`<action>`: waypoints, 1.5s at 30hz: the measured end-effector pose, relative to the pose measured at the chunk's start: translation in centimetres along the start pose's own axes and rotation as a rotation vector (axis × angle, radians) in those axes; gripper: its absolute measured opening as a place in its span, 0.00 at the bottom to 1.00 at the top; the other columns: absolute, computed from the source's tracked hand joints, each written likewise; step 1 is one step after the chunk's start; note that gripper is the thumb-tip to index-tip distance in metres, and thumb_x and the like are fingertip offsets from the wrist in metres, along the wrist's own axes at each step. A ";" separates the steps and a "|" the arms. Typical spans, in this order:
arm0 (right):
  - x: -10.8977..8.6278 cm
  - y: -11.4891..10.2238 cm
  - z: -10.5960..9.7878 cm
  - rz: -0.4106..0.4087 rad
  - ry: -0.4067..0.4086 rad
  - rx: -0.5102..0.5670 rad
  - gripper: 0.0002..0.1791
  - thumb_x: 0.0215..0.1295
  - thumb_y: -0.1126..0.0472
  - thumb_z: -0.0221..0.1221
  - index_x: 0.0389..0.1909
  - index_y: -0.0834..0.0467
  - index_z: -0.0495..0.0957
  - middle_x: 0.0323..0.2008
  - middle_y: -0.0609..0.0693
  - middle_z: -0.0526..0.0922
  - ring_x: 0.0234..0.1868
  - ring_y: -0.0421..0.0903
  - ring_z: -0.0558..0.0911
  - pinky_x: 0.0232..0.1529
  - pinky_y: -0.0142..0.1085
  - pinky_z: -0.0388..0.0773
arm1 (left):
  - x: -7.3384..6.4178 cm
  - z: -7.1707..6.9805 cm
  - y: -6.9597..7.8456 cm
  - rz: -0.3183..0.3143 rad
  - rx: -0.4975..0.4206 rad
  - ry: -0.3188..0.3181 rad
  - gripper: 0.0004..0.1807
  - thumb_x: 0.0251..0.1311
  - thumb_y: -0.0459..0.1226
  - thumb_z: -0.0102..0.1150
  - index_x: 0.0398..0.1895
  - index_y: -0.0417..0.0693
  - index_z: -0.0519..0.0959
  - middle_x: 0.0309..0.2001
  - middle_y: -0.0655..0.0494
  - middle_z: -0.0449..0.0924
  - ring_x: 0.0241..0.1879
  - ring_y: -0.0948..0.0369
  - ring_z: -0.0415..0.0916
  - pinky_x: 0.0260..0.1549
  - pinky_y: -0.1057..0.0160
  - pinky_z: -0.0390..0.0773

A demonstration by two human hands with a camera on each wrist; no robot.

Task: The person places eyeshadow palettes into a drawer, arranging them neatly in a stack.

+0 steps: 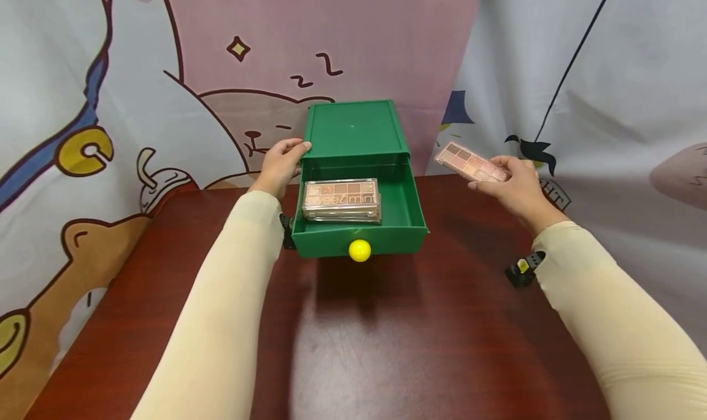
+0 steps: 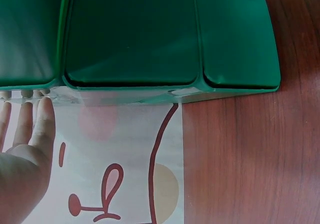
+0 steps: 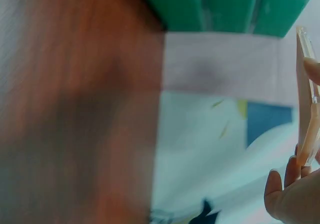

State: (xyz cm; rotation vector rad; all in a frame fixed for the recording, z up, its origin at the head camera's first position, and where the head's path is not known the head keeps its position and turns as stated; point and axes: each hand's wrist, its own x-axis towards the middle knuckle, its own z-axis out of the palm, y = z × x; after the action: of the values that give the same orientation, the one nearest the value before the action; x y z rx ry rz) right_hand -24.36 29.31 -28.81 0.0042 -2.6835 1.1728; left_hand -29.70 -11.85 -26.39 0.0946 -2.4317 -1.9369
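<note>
A green drawer box (image 1: 353, 128) stands at the back of the table, its top drawer (image 1: 399, 206) pulled out and showing a yellow round knob (image 1: 359, 250). Inside that drawer, on the left, a clear-lidded eyeshadow palette (image 1: 341, 198) marked "sweet mint" lies over another one. My left hand (image 1: 280, 165) rests against the box's left side, thumb at the upper corner; in the left wrist view its fingers (image 2: 46, 121) reach out straight to the green side. Off to the right of the drawer, my right hand (image 1: 516, 183) grips a second eyeshadow palette (image 1: 469, 163) by one end, raised and tilted.
The reddish-brown wooden table (image 1: 353, 352) spreads in front of the box. A cloth with cartoon animals (image 1: 248, 39) hangs close behind it and along both sides. Black wrist cameras are strapped near both sleeves.
</note>
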 end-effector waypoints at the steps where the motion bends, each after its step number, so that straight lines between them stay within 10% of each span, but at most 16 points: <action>1: 0.1 -0.8 0.0 -0.008 0.002 0.005 0.38 0.56 0.51 0.69 0.61 0.66 0.67 0.58 0.64 0.58 0.55 0.54 0.57 0.45 0.40 0.62 | 0.0 0.0 0.1 -0.001 -0.001 0.000 0.28 0.67 0.51 0.55 0.66 0.52 0.69 0.65 0.53 0.67 0.62 0.57 0.67 0.58 0.57 0.73; 19: 1.0 -10.1 -1.2 -0.148 -0.102 0.071 0.32 0.56 0.58 0.69 0.59 0.67 0.70 0.50 0.52 0.60 0.52 0.41 0.57 0.28 0.23 0.71 | 0.0 0.0 0.1 -0.005 0.007 0.000 0.28 0.67 0.51 0.55 0.66 0.51 0.69 0.65 0.52 0.67 0.61 0.56 0.67 0.58 0.57 0.73; 26: 0.6 -12.6 -0.8 -0.213 -0.163 0.060 0.32 0.55 0.59 0.70 0.59 0.65 0.71 0.45 0.53 0.70 0.38 0.39 0.71 0.28 0.26 0.72 | 0.0 0.2 0.2 0.006 -0.005 0.000 0.28 0.67 0.51 0.55 0.66 0.50 0.69 0.64 0.52 0.67 0.60 0.56 0.68 0.57 0.57 0.73; 45: 0.2 -20.0 2.8 -0.211 -0.414 -0.041 0.30 0.54 0.58 0.70 0.57 0.62 0.73 0.53 0.58 0.64 0.51 0.50 0.64 0.42 0.37 0.72 | 0.2 0.1 0.0 -0.003 -0.017 0.008 0.27 0.67 0.50 0.55 0.66 0.50 0.69 0.65 0.52 0.67 0.61 0.56 0.67 0.57 0.57 0.73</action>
State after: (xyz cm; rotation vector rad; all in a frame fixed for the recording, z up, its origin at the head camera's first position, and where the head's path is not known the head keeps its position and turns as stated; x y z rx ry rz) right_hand -23.34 13.60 -16.10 0.5682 -2.9575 1.1540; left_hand -29.91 -11.76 -26.39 0.1048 -2.4108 -1.9542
